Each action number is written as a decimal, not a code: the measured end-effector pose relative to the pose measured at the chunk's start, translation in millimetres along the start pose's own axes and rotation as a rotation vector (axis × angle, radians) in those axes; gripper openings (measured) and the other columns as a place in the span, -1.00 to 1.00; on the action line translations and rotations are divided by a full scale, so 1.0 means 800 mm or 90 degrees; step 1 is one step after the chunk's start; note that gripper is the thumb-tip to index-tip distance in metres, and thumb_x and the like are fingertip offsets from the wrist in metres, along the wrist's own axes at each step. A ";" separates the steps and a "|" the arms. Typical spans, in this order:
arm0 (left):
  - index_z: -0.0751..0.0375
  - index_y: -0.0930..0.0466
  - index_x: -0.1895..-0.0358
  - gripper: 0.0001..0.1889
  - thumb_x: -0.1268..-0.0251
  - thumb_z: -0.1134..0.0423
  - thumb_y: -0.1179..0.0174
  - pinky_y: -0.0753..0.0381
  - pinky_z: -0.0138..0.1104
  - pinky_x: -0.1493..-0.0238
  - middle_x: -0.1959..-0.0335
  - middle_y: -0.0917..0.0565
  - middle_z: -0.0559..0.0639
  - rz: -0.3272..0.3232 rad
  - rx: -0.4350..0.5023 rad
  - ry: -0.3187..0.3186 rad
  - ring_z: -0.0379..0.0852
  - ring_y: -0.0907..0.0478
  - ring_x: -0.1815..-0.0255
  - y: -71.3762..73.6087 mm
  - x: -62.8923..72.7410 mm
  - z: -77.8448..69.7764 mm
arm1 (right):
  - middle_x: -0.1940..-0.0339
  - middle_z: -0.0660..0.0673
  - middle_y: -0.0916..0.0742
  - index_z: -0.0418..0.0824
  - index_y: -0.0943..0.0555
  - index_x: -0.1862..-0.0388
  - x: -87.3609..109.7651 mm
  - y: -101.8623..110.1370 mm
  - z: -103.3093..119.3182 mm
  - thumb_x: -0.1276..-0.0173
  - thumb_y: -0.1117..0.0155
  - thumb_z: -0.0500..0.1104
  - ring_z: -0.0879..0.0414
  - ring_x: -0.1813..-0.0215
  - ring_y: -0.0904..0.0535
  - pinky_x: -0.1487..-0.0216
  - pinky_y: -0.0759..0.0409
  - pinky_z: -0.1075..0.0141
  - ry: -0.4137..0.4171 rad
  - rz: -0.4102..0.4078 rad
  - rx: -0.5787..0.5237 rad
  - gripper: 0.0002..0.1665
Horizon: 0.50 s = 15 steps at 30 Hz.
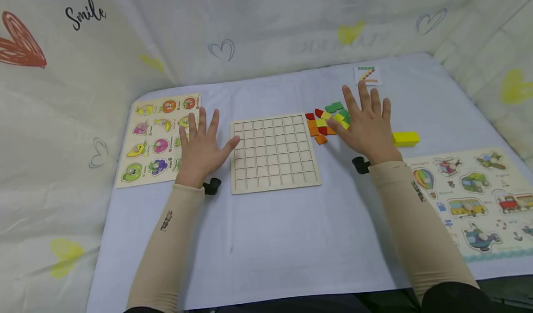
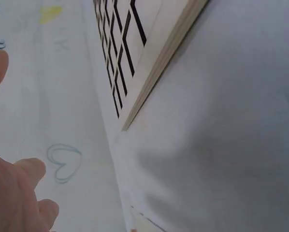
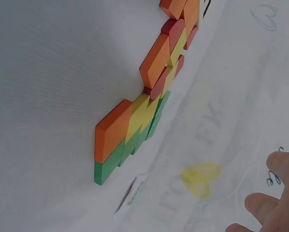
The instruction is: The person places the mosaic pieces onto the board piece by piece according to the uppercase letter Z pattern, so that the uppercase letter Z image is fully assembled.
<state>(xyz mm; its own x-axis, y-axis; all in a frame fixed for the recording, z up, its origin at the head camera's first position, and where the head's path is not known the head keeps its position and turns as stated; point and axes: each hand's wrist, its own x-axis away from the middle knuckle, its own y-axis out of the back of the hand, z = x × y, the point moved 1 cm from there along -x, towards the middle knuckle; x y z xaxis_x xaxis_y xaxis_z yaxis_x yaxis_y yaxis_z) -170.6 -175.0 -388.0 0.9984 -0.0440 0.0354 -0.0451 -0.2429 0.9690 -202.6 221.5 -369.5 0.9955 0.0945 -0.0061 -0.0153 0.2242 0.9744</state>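
Spread wide, the right hand [image 1: 369,127] holds nothing, palm down with straight fingers and the thumb jutting toward the blocks; it seems to hover, since in the right wrist view its fingers stand well apart from them. Under and beside the thumb lie the loose, flat coloured blocks: orange squares [image 1: 313,131], yellow ones [image 1: 320,122], red rounded-edge pieces [image 1: 322,130] and green squares [image 1: 334,107]; they bunch together, just right of the pale wooden grid board [image 1: 275,155]. Just beyond the right wrist is a plain yellow oblong block [image 1: 405,139]; past the fingertips lies a small white picture card [image 1: 368,76], printed with a green row, a red-and-yellow diagonal and an orange row. The left hand [image 1: 202,152] is likewise splayed and holds nothing; it covers part of a cream fruit puzzle board [image 1: 147,118], its thumb over the grid board's left edge in the head view; whether that touches, I cannot tell.

Farther out, a cream vehicle puzzle board [image 1: 467,165] lies partly behind the right sleeve; white cloth [image 1: 283,239] covers the table.

As for progress, the work looks unstarted, in my judgement; no block sits in the grid's cells, so all the placing appears left to do.
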 end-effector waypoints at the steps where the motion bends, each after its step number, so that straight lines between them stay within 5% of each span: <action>1: -0.21 0.42 -0.71 0.05 -0.36 -0.63 0.25 0.48 0.32 -0.65 -0.74 0.48 0.05 0.014 0.008 0.002 0.26 0.55 -0.75 -0.002 0.002 -0.003 | -0.74 -0.06 0.41 0.19 0.38 -0.74 -0.001 0.000 -0.001 -0.49 0.20 0.56 -0.34 -0.76 0.43 -0.64 0.46 -0.38 0.000 -0.001 0.000 0.10; 15: 0.21 0.41 -0.71 0.30 -0.25 -0.55 -0.09 0.26 0.27 -0.69 -0.77 0.29 0.11 0.157 0.066 -0.018 0.20 0.38 -0.79 -0.032 0.045 -0.037 | -0.77 -0.14 0.32 0.07 0.25 -0.77 -0.030 -0.002 -0.017 -0.61 0.01 0.26 -0.42 -0.74 0.34 -0.61 0.46 -0.44 0.005 0.050 -0.028 -0.01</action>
<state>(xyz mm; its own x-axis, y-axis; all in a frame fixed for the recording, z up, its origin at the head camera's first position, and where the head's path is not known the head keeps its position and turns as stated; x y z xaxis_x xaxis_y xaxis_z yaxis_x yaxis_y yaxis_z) -132.3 -141.6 -404.4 0.9557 -0.1405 0.2587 -0.2911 -0.3193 0.9018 -227.9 232.2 -373.9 0.9902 0.1216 0.0683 -0.0981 0.2588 0.9609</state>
